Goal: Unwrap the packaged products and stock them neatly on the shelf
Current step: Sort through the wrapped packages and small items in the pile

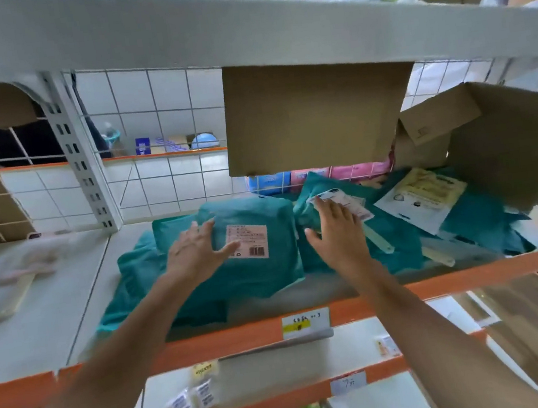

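- Both hands are reaching into the middle of the frame, onto a pile of teal parcels lying on the shelf [442, 280] with the orange front edge.
- The left hand [195, 253] is lying flat on the parcel with the pink label [260, 277]. Its fingers are straight and spread, and they are gripping nothing.
- The right hand [336, 229] is hovering on or just over the neighbouring teal parcel [305, 204]. Its fingers are straight and close together with the tips at a white label, and it is holding nothing either.
- Judging from this, one parcel is being chosen. Sliding the top pink-label one forward with both hands looks wisest, so the parcels beneath are not dragged off the edge.
- Tearing along a seam, away from the labels, should spare the goods inside.
- The teal parcels are all looking sealed, so their contents are hidden.
- At right of the frame a cardboard box [506, 145] is standing open-flapped, but its inside is not showing.
- On the lower shelf, small white sachets [191, 402] are lying loose.
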`<state>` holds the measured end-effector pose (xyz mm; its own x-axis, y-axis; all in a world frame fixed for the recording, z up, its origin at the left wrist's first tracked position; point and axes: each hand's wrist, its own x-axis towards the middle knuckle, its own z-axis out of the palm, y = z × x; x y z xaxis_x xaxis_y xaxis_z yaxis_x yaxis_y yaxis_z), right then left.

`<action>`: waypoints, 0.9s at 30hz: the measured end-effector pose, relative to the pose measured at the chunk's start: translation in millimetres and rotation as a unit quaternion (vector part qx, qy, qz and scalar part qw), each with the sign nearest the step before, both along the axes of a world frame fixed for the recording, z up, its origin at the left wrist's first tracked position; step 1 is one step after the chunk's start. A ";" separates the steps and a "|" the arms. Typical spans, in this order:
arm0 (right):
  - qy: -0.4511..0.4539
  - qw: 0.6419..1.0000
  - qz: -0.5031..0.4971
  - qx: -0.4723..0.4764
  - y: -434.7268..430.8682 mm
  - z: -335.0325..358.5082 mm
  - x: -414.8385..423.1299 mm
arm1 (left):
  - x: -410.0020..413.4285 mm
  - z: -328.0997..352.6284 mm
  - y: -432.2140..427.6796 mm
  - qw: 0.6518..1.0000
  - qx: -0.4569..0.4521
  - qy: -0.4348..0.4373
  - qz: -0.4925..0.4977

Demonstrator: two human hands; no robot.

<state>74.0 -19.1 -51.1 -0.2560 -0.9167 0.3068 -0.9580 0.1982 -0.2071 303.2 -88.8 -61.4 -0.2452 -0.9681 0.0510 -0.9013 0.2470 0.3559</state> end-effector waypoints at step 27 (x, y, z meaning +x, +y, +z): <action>-0.075 0.996 0.011 0.047 -36.7 -8.5 -86.0 | -27.0 38.0 -10.4 0.924 0.163 0.303 0.169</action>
